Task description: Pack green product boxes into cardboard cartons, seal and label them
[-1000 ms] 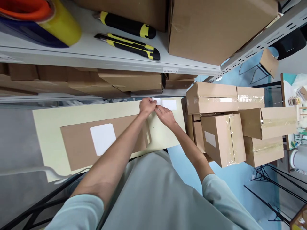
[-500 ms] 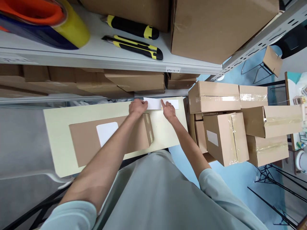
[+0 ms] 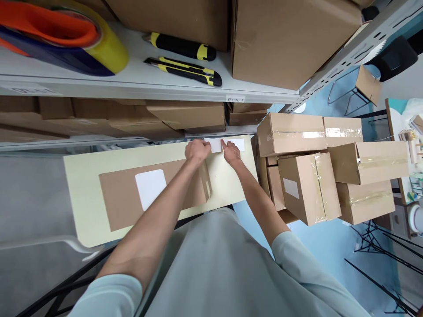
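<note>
A long white paper strip [image 3: 238, 144] lies at the back edge of a cream tabletop [image 3: 231, 185]. My left hand [image 3: 198, 150] is closed at the strip's left part, thumb and fingers pinched on the paper and covering its end. My right hand [image 3: 231, 152] rests with its index finger stretched out onto the strip's middle, the thumb apart and the other fingers partly curled. Below my left hand, a brown cardboard box [image 3: 125, 193] bearing a blank white label [image 3: 150, 187] lies on the tabletop, partly behind my left forearm.
Above is a grey shelf [image 3: 185, 91] holding two utility knives [image 3: 185, 70], tape rolls [image 3: 99, 57] and large cartons [image 3: 291, 39]. Folded cardboard [image 3: 185, 113] fills the level under it. Taped boxes [image 3: 307, 185] are stacked right of the table. A metal upright [image 3: 346, 61] stands at the shelf's right end.
My left hand has slid right along the paper strip, closer to my right hand, covering more of it. My right index finger stays on the strip. The camera view has shifted slightly.
</note>
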Motion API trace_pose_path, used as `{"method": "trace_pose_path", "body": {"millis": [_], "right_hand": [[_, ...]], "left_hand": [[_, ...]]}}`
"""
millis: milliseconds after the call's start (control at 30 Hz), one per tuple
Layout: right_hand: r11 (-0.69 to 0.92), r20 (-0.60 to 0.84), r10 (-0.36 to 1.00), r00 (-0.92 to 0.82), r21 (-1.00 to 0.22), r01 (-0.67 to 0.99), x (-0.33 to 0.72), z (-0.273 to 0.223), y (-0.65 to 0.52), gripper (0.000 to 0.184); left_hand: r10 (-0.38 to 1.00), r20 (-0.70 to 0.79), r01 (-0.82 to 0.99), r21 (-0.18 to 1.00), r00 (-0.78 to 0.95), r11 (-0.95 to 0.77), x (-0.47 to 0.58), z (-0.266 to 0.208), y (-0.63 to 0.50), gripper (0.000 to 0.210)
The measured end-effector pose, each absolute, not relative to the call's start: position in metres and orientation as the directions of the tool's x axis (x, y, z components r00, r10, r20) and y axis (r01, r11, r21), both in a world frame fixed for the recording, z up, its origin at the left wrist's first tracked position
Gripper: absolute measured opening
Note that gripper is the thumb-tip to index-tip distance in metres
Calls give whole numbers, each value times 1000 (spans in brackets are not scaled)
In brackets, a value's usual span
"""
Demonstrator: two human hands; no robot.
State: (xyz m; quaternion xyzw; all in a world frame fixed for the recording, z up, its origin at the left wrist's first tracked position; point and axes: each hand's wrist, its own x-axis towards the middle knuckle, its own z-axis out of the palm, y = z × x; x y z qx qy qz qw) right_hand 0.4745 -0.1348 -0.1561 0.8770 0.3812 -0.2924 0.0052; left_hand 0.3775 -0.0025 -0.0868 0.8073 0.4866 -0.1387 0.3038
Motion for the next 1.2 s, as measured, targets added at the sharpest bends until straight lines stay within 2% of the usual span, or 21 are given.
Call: {"method": "trace_pose_path", "body": {"millis": [300,433,533,700,800,867,933,1000,1067,1200], "right_hand": [[-721,-539,648,537,-208,661,476,-152,-132,73],[-723,-536,654,534,-237,648,476,-150,-134,67],[-734,-533,652,539,-263,626,476,-142,-134,65],[-730,-497,672,550,-319,604,474,-112,-137,64],[-702,-442,711,547,-400,589,459,-85,-153,56],[-659,-399,751,526,-503,559,439,-64,-172,68],[-521,-303,796,524,-784,338,411,-41,-192,72],[-375,-231,841,490,-901,219,379,-18,-209,59],[-355,-255,856,449,-922,153,346,3,-216,45],[-410,-351,820,452,-912,35,296,33,-207,41]], "left_hand": [[715,-467,854,295,520,-428,374,-52,-29,41],[713,-412,822,323,568,-469,360,-32,-32,40],[715,-363,792,403,598,-458,341,-12,-36,39],[688,-281,640,689,669,-340,283,19,-38,29],[662,-270,532,815,700,-230,238,27,-36,36],[638,-280,487,856,718,-173,211,30,-35,47],[609,-298,465,875,735,-133,191,33,-33,54],[580,-302,443,889,757,-115,177,37,-32,54],[554,-295,419,901,779,-110,169,42,-29,52],[581,-286,366,930,762,-22,153,55,-21,55]]}}
